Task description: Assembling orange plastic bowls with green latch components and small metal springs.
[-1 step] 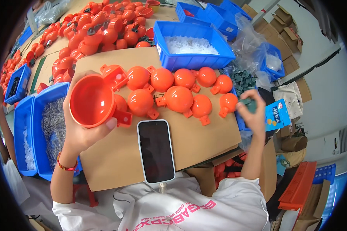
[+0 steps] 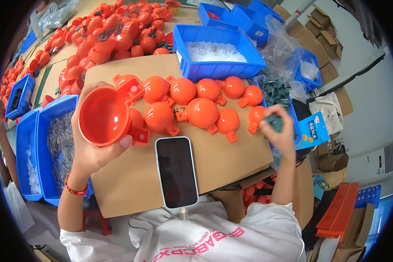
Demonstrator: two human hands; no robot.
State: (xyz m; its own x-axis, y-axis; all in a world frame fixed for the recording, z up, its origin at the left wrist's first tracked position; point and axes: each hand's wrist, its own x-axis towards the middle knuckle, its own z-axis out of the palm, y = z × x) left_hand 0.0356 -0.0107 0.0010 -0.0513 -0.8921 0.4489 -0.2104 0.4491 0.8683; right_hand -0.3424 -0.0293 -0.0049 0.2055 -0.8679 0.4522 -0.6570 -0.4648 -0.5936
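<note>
My left hand (image 2: 96, 153) is wrapped round an orange-red plastic cup (image 2: 101, 115), its hollow side facing up and its two square tabs pointing right. In my right hand (image 2: 284, 137), pinched between thumb and fingers, is a dark green plastic piece (image 2: 273, 122). That hand hovers by the cardboard's right edge, close to a small red cup (image 2: 256, 114). Several more red cups (image 2: 201, 112) lie dome up in two rows on the cardboard sheet (image 2: 231, 159); the one held partly hides those at the left end.
A phone (image 2: 177, 170) lies on the cardboard's front. Behind the rows stands a blue bin (image 2: 222, 69) of white bits. Blue bins (image 2: 43, 144) with metal and clear parts sit left. Dark green pieces (image 2: 275, 91) fill a bin at right. Red cups (image 2: 118, 39) are heaped far left.
My right hand has shifted a little left with the dark green piece, toward the cups on the cardboard. My left hand and its cup are nearly still.
</note>
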